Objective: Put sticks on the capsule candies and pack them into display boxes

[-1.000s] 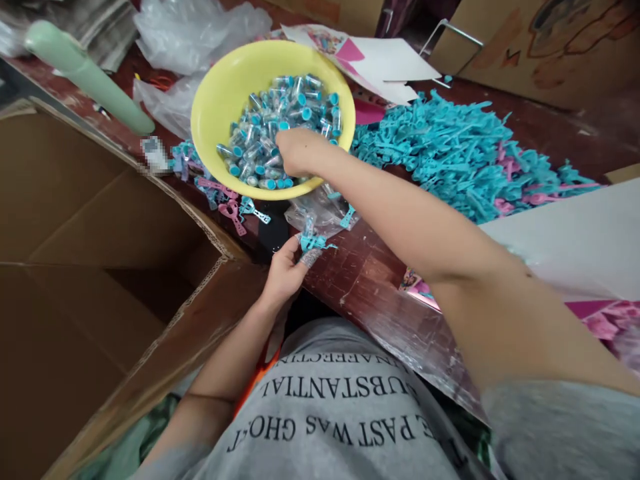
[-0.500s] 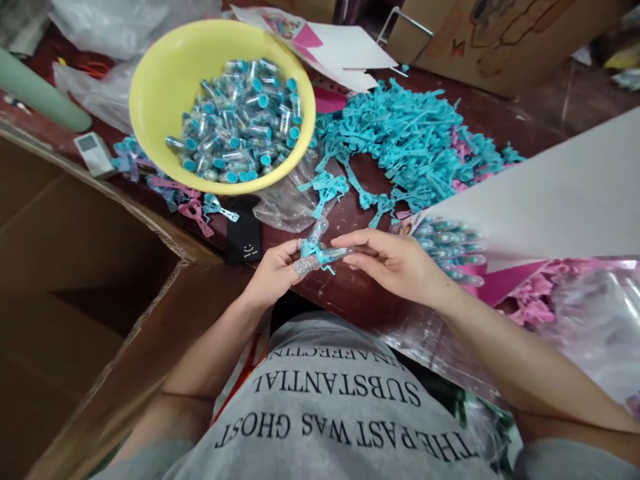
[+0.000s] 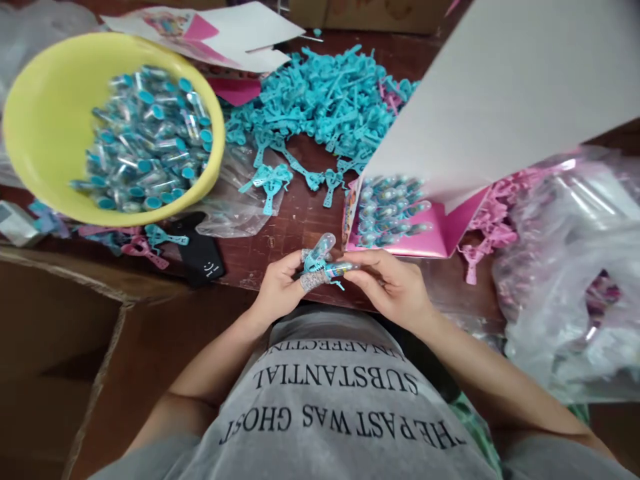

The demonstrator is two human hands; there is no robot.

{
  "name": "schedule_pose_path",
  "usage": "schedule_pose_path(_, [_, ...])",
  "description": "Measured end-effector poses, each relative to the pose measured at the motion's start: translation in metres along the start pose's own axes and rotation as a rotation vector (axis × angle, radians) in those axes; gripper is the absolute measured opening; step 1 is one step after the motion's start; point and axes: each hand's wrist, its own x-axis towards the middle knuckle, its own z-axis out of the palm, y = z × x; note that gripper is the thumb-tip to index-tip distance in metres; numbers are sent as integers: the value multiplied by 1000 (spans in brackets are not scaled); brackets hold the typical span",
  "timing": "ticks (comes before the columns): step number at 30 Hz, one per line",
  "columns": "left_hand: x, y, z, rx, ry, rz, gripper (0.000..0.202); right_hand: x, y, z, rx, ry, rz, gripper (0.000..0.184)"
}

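Note:
My left hand (image 3: 278, 290) pinches a small teal bow-shaped plastic holder (image 3: 314, 265) with a clear tube (image 3: 324, 245) sticking up from it; one fingertip is wrapped in tape. My right hand (image 3: 393, 285) grips a second clear tube (image 3: 340, 269) and holds it against the holder. Both hands meet at the near table edge, just above my grey shirt. A yellow bowl (image 3: 35, 127) full of clear tubes with teal caps (image 3: 145, 143) stands at the far left. A heap of teal holders (image 3: 320, 107) lies at the back middle.
A pink tray (image 3: 430, 240) of filled tubes sits under a tilted white card (image 3: 500, 93) on the right. Pink holders (image 3: 493, 223) and clear plastic bags (image 3: 565, 280) lie further right. An open cardboard box (image 3: 55, 347) is at my left, a black phone (image 3: 203, 257) near the bowl.
My right hand left the bowl with a tube and came back to my left hand, where it now presses the tube to the holder. The view has swung right.

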Motion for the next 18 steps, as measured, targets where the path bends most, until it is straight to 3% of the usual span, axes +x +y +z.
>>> schedule_pose_path(4, [10, 3, 13, 209, -115, 214, 17, -25, 2, -5, 138, 24, 249, 29])
schedule_pose_path(6, [18, 9, 18, 343, -194, 365, 12, -35, 5, -8, 277, -18, 425, 44])
schedule_pose_path(8, [24, 16, 25, 393, -273, 401, 13, -45, 8, -14, 365, -58, 542, 64])
schedule_pose_path(10, [27, 20, 34, 312, -338, 260, 15, -57, 12, -26, 350, -56, 507, 71])
schedule_pose_path(13, [28, 24, 51, 38, -393, -114, 23, -74, 19, -49, 173, -50, 219, 50])
schedule_pose_path(15, [26, 25, 61, -106, -454, -338, 22, -82, 26, -62, 18, -79, 16, 50])
schedule_pose_path(18, [22, 26, 75, -204, -590, -548, 15, -87, 39, -73, -80, -94, -146, 30])
